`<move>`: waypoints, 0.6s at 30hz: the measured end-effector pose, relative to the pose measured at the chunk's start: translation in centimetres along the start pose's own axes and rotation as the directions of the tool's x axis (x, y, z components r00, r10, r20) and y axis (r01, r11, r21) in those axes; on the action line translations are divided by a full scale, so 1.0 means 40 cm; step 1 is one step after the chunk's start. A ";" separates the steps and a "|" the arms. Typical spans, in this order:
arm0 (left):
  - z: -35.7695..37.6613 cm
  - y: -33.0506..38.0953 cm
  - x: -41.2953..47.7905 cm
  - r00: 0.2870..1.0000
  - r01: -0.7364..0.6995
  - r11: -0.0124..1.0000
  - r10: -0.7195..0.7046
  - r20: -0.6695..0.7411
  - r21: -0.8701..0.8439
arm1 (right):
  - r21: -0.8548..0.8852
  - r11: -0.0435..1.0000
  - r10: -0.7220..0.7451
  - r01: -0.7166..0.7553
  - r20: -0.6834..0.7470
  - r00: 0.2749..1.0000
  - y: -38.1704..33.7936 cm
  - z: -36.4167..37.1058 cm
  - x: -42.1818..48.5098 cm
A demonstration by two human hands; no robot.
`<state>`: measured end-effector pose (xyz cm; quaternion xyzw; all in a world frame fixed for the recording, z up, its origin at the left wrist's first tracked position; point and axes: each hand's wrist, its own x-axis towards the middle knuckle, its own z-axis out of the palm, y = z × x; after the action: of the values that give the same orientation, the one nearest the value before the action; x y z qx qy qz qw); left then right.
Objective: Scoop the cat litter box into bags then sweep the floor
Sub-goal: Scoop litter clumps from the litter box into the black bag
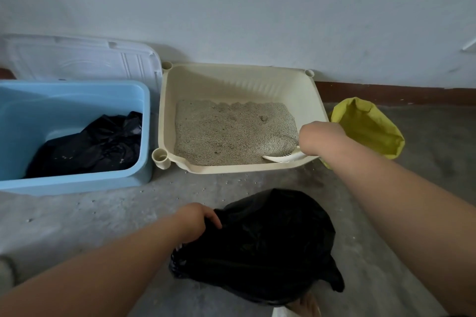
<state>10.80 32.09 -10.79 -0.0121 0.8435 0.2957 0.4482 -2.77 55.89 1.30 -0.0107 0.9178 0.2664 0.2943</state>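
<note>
Half the scoop [282, 157] hides under the right hand [322, 139].

left hand [198, 221]: fingers [214, 217] curled, gripping bag [270, 239] | right hand [319, 137]: arm outstretched, holding scoop [280, 158]

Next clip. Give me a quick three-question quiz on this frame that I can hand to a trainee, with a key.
1. True or false: the right hand holds the scoop in the near right corner of the litter box.
2. What does the left hand grip? A the scoop; B the black bag; C the litter box.
3. On which side of the litter box does the yellow bag stand?

Key: 1 true; 2 B; 3 its right.
</note>
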 end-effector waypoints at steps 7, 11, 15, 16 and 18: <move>0.000 -0.030 0.011 0.998 0.041 0.996 -0.045 -0.046 -0.076 | 0.380 0.923 0.016 -0.055 0.106 0.994 -0.030 0.119 0.006; -0.006 -0.041 0.013 0.987 0.046 0.992 -0.064 -0.146 -0.120 | 0.886 0.359 0.032 -0.292 0.301 0.953 -0.058 0.203 0.046; -0.023 -0.048 0.015 0.954 0.069 0.989 -0.103 -0.282 -0.127 | 0.903 0.013 0.018 -0.429 0.429 0.903 -0.079 0.236 0.066; -0.027 -0.050 0.016 0.949 0.074 0.987 -0.114 -0.294 -0.144 | 0.903 -0.015 0.025 -0.429 0.429 0.903 -0.087 0.243 0.070; -0.034 -0.055 0.017 0.947 0.078 0.981 -0.128 -0.295 -0.176 | 0.914 -0.054 0.055 -0.402 0.405 0.913 -0.108 0.265 0.079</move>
<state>10.00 29.77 -11.81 -0.1383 0.8739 0.3341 0.3250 1.05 57.88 -9.78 0.3883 0.7749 -0.4166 0.2743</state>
